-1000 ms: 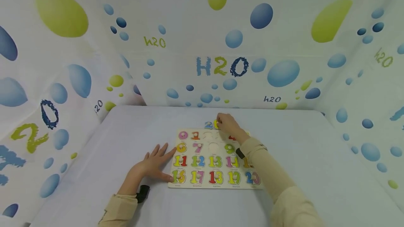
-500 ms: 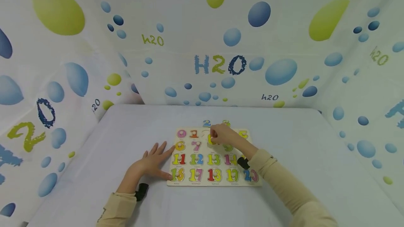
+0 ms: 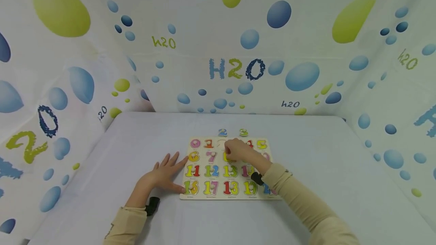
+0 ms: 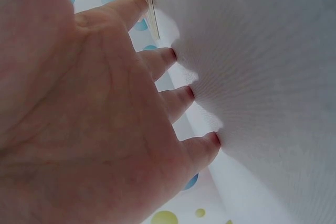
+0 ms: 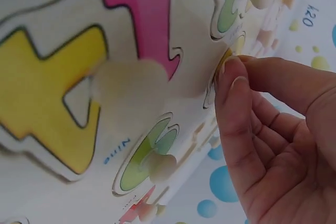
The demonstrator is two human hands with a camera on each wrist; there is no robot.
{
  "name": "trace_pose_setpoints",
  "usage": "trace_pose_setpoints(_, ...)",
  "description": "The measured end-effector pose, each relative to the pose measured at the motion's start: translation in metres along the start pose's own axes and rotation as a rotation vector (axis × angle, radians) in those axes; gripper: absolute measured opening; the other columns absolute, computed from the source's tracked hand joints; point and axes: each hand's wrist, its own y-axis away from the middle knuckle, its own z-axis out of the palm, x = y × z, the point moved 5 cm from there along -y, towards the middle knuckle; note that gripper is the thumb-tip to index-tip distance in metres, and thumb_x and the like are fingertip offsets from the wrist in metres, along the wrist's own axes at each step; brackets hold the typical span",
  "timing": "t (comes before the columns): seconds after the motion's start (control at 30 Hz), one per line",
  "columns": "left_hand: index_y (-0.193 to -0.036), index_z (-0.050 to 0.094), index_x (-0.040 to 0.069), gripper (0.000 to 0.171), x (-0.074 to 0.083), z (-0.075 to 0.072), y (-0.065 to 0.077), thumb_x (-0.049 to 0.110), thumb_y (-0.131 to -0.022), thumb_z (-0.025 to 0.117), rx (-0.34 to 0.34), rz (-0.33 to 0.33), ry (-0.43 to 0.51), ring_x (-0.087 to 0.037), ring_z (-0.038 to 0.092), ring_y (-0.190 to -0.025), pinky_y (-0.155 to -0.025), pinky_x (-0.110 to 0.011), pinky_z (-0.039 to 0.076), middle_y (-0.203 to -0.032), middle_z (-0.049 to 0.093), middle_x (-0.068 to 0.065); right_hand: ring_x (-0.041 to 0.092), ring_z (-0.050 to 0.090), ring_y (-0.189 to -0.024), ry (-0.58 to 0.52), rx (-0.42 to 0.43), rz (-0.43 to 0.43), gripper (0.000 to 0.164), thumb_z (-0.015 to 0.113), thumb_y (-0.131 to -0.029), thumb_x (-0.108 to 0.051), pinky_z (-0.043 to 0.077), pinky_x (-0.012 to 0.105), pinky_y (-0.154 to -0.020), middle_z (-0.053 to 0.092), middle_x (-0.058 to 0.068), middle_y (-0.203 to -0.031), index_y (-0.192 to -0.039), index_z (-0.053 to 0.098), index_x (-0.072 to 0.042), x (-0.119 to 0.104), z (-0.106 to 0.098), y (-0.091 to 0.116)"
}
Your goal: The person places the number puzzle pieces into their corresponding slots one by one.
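A wooden number puzzle board (image 3: 221,195) lies on the white table, with knobbed pieces in most of its recesses. My right hand (image 3: 238,150) pinches the yellow number 8 piece (image 3: 226,157) between thumb and fingers, over the recess between the 7 and the 9. In the right wrist view, the fingertips (image 5: 233,69) cover most of this yellow piece (image 5: 222,64), close against the board. My left hand (image 3: 165,175) lies spread at the board's left edge, index finger and thumb touching it. The left wrist view shows the other fingertips (image 4: 184,93) pressing on the table.
Behind the board, a blue number 2 piece (image 3: 222,132) and a green number 3 piece (image 3: 243,132) rest on the table. An unfilled recess (image 3: 220,144) shows in the top row, partly behind the right hand. A patterned white curtain (image 3: 190,82) surrounds the table (image 3: 156,131).
My right hand has carried the yellow 8 piece from behind the board toward me, down to its second-row recess. The green 3 has come into sight. My left hand has stayed put.
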Motion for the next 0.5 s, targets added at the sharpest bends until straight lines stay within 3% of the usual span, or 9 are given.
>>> trace_pose_setpoints(0.17, -0.148, 0.028, 0.011, 0.106, 0.001, -0.001, 0.003, 0.051, -0.065, 0.080, -0.003, -0.004, 0.001, -0.048, 0.001, -0.135, -0.100, -0.068, 0.004, -0.151, 0.011, -0.024, 0.014, 0.049, -0.059, -0.039, 0.007, -0.018, 0.012, 0.064, -0.087, -0.006, 0.041, 0.027, -0.056, 0.053, -0.002, -0.071, -0.080, 0.055, -0.011, 0.001, 0.002, 0.000)
trace_pose_setpoints(0.3, -0.148, 0.028, 0.011, 0.106, -0.002, -0.003, 0.002, 0.050, -0.065, 0.081, 0.006, -0.010, -0.005, -0.048, 0.001, -0.135, -0.100, -0.068, 0.004, -0.151, 0.011, -0.025, 0.013, 0.056, -0.057, -0.236, -0.043, -0.086, 0.002, 0.061, -0.090, -0.008, 0.046, 0.026, -0.056, 0.059, -0.002, -0.071, -0.089, 0.059, -0.009, 0.009, 0.001, -0.001)
trace_pose_setpoints(0.4, -0.147, 0.029, 0.010, 0.106, -0.003, -0.003, 0.002, 0.050, -0.064, 0.081, 0.008, -0.002, 0.002, -0.049, 0.001, -0.134, -0.099, -0.069, 0.004, -0.151, 0.012, -0.025, 0.016, 0.061, -0.060, -0.401, -0.105, -0.119, 0.011, 0.057, -0.093, -0.009, 0.050, 0.029, -0.057, 0.063, 0.003, -0.075, -0.102, 0.060, -0.004, 0.021, -0.006, -0.001)
trace_pose_setpoints(0.5, -0.147, 0.031, 0.010, 0.106, -0.001, -0.002, 0.003, 0.049, -0.063, 0.082, 0.012, 0.013, 0.017, -0.050, 0.002, -0.134, -0.099, -0.069, 0.005, -0.150, 0.013, -0.026, 0.023, 0.062, -0.061, -0.488, -0.018, -0.065, 0.017, 0.055, -0.094, -0.008, 0.052, 0.033, -0.056, 0.063, 0.010, -0.076, -0.107, 0.059, 0.003, 0.042, -0.023, -0.004)
